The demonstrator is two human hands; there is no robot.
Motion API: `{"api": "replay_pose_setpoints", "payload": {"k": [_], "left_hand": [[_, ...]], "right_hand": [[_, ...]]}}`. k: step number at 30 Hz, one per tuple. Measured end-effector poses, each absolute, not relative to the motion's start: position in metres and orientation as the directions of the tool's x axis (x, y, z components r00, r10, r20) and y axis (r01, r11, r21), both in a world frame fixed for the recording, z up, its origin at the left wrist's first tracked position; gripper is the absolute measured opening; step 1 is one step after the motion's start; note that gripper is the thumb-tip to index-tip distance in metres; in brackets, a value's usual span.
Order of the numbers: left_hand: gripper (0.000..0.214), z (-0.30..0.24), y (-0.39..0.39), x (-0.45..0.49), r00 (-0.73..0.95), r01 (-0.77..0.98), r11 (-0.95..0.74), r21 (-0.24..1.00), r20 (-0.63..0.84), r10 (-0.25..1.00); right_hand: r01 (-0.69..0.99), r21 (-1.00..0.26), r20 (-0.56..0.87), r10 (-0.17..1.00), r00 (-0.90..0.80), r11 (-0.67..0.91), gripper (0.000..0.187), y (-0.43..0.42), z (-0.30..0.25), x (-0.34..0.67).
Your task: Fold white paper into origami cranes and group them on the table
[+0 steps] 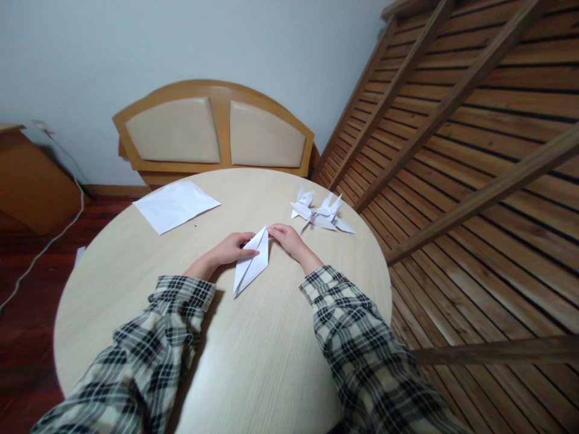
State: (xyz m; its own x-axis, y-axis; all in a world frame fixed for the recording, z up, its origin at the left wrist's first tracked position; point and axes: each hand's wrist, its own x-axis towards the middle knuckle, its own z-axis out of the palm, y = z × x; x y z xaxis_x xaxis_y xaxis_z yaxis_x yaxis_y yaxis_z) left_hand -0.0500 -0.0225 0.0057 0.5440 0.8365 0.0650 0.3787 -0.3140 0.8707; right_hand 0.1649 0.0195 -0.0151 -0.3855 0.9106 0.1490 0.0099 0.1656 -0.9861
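A piece of white paper folded into a long diamond (pixel 254 265) is between my hands over the middle of the table, its narrow lower point facing me. My left hand (pixel 233 248) grips its left edge, thumb on top and fingers behind or under it. At the upper tip, the fingers of my right hand (pixel 288 239) are closed in a pinch on the paper's corner. A crease or slit runs down the length of the diamond. Several folded white paper cranes (pixel 323 212) lie close together beyond my right hand.
White paper sheets (pixel 176 205) lie flat at the table's back left. The round wooden table (pixel 253 374) stands before a padded headboard (pixel 217 90). A slatted wooden panel (pixel 474 181) leans along the right side. A white cable (pixel 67 226) trails over the floor at left.
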Motion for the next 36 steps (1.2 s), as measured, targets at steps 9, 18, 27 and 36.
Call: {"api": "replay_pose_setpoints", "payload": {"k": [9,18,27,36], "left_hand": [[0.032,0.006,-0.022,-0.05,0.575,0.38,-0.36,0.852,0.087,0.814],[0.036,0.009,-0.025,-0.047,0.544,0.381,-0.31,0.871,0.059,0.837],[0.025,-0.001,-0.024,-0.045,0.203,0.501,-0.28,0.819,0.203,0.958],[0.024,-0.001,-0.024,-0.045,0.108,0.582,-0.297,0.757,0.29,0.951]], "right_hand": [[-0.005,-0.987,0.155,0.938,-0.311,0.162,0.012,0.017,-0.008,0.165],[0.012,-0.987,0.148,0.943,-0.3,0.159,0.017,0.019,-0.011,0.166],[0.123,-0.959,0.185,0.894,-0.409,0.255,0.02,0.014,-0.018,0.164],[0.488,-0.725,0.276,0.854,-0.44,0.486,0.02,0.013,-0.02,0.163]]}}
